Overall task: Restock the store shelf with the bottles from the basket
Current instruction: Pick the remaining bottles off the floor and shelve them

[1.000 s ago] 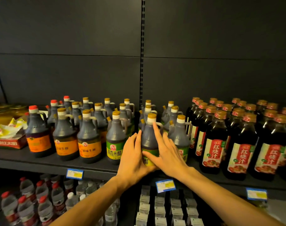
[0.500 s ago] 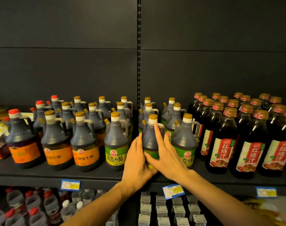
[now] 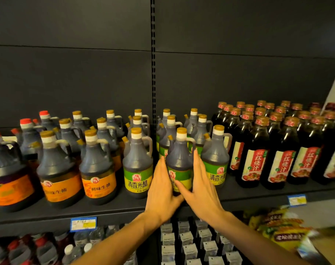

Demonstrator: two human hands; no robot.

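A dark vinegar bottle [image 3: 180, 157] with a green label and a gold cap stands upright in the front row of the black shelf [image 3: 124, 209]. My left hand [image 3: 161, 190] lies flat against its left side with straight fingers. My right hand [image 3: 200, 186] presses its right side, fingers straight, thumb across the lower label. Matching green-label bottles stand close on either side, one left [image 3: 137, 165] and one right [image 3: 215, 159]. The basket is out of view.
Orange-label jugs [image 3: 97, 169] fill the shelf to the left, and tall red-label sauce bottles [image 3: 254, 155] fill the right. Blue price tags [image 3: 83, 224] sit on the shelf edge. Below are water bottles [image 3: 75, 249], small cartons [image 3: 189, 245] and yellow packets [image 3: 281, 226].
My right hand slid from the front of the bottle to its right side, so both palms now flank it. The view came closer and turned slightly.
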